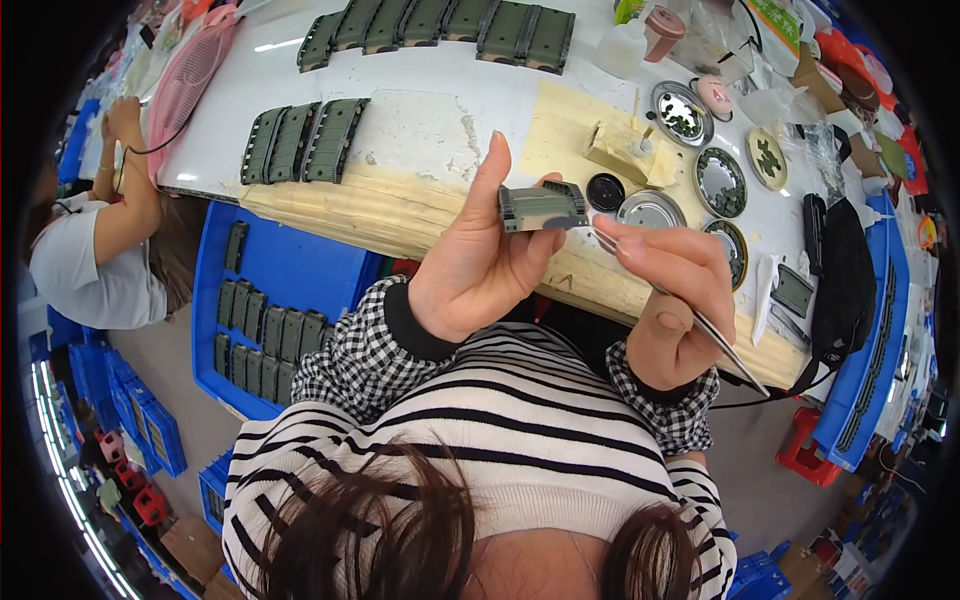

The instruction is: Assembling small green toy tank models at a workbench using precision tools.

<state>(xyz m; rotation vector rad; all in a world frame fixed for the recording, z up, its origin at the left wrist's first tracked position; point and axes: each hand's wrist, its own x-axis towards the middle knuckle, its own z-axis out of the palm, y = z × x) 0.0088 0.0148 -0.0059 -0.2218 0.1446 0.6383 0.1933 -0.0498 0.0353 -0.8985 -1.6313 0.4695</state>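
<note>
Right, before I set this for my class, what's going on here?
A person's left hand holds up a green camouflage piece, while the right hand points a slim metal tool toward its edge; contact is unclear. Similar pieces lie in rows on the table, and more fill part of a blue bin. Small green parts sit in round tins to the right.

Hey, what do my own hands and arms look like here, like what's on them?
Your left hand and right hand are ungloved. Black-and-white checked sleeves cover the forearms, with a plain black cuff at the left wrist. A small tan patch, possibly a plaster, shows on the right hand.
</note>
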